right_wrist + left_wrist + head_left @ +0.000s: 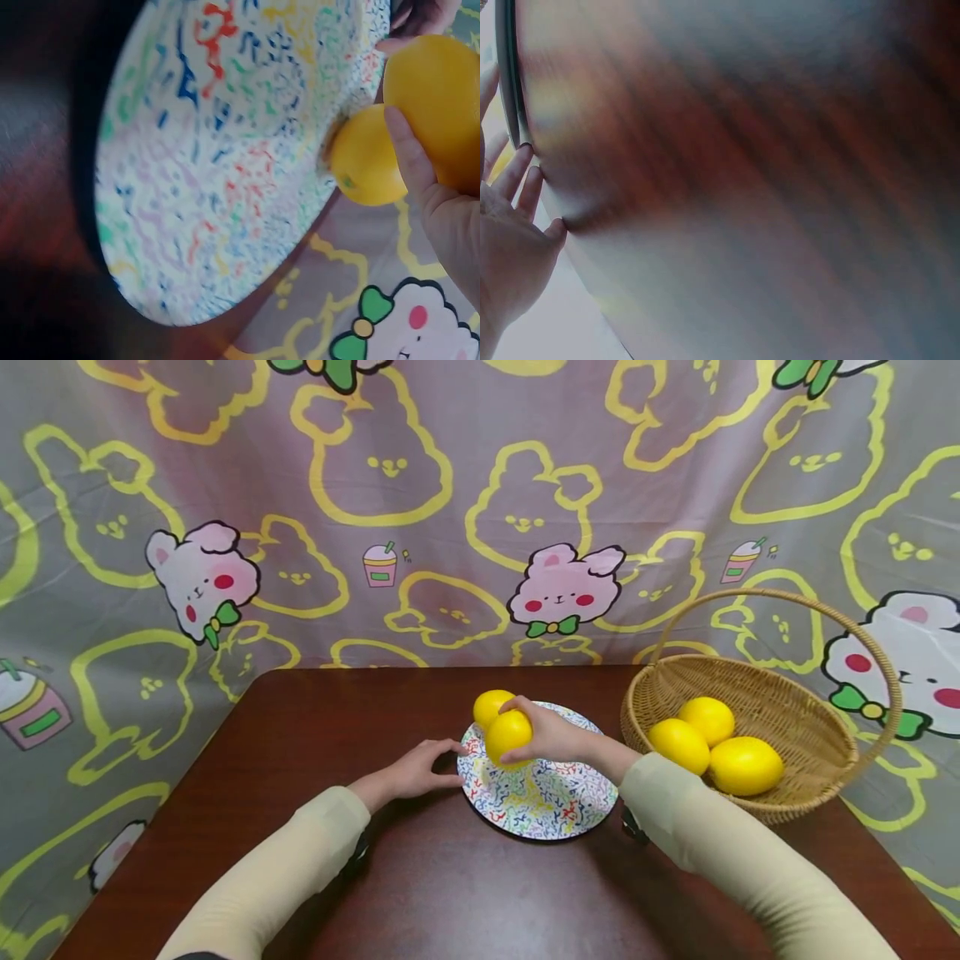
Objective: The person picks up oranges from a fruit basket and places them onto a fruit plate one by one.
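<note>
Dark table [420,877]: your near surface, carrying plate and basket
Patterned plate [528,817]: flat before you; an uneven push at its rim could slide it
Left hand [408,771]: at the plate's left rim, thumb and fingers spread, gripping nothing; you might nudge the plate
Right hand [555,735]: your thumb and fingers pinch the held lemon [508,742] above the plate's left part; a loosened hold could drop it, rolling
Second lemon [491,703]: at the plate's far left edge; a knock from yours could send it over
Wicker basket [813,714]: to your right, three lemons [746,766] inside; your right sleeve [720,827], swung wide, could jolt it
Printed cloth [450,652]: hanging behind
</note>
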Demonstrator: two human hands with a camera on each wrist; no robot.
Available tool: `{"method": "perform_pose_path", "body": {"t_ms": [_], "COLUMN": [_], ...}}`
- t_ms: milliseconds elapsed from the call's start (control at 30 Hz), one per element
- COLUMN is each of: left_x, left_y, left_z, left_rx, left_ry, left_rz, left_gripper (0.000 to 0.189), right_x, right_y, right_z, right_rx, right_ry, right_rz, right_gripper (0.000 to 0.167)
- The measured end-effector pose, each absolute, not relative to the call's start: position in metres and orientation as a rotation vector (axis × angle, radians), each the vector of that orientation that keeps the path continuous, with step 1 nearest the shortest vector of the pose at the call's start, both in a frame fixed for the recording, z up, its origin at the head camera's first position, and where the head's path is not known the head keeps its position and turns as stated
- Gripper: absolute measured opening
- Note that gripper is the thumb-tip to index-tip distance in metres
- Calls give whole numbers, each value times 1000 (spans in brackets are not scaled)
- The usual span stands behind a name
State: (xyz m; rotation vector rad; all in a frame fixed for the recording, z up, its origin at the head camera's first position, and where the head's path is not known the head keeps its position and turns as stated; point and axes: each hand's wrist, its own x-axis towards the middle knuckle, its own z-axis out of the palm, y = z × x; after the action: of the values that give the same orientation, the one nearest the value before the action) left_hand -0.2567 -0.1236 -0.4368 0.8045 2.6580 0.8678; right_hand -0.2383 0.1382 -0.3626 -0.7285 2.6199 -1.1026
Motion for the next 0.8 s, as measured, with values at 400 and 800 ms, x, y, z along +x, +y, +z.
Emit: {"method": "perform_pose_path", "body": {"t_ms": [400,800], "left_x": [-258,-258], "left_y": [-125,-124], "left_z": [-441,-439], "left_rx": [858,831], "left_ry": [2662,2661], "left_rz": [882,866], "left_gripper": [45,46], "right_x": [-237,-235], "right_y": [137,134], "right_z": [-394,-413], "right_rx": [-683,-701], "right_ry": [2623,2611], "right_rz": [-1269,-1389], "right_gripper": [68,69]}}
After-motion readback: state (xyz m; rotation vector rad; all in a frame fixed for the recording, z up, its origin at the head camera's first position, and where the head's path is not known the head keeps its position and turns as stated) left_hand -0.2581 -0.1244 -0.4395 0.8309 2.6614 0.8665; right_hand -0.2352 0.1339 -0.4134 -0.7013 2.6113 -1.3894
